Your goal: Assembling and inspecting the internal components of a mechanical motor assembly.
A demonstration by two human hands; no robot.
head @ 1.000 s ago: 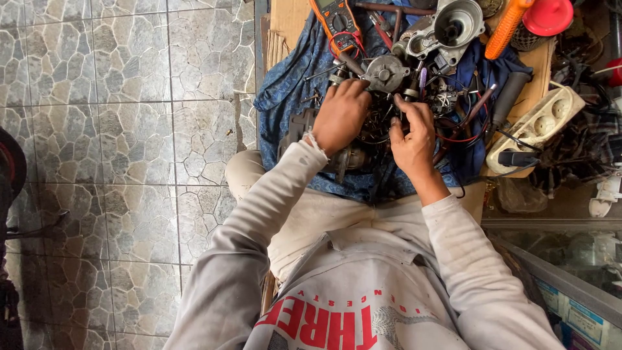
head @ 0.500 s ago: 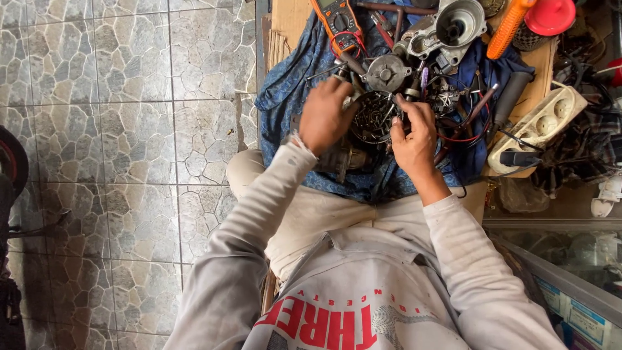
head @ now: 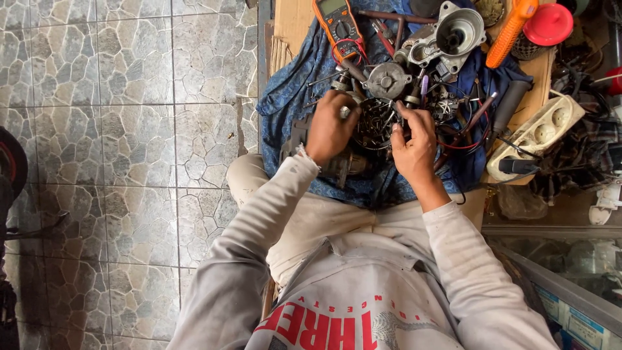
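Note:
My left hand [head: 330, 126] grips the left side of a dark round motor part with copper windings [head: 374, 123], which rests on a blue patterned cloth [head: 291, 91] over my lap. My right hand [head: 413, 139] pinches something small at the part's right edge; what it pinches is too small to tell. A grey round metal cover [head: 387, 79] lies just beyond the part. An orange multimeter [head: 337, 26] with red leads sits at the cloth's far left.
A grey cast housing [head: 453, 32], an orange-handled tool [head: 512, 29], a red lid [head: 547, 23] and a cream power strip [head: 538, 136] lie on the cluttered bench to the right. Stone-pattern floor tiles [head: 129, 129] spread to the left. A glass case [head: 570, 272] stands lower right.
My left hand has shifted slightly to the left on the motor part. My right hand has stayed at the part's right edge with small finger movements.

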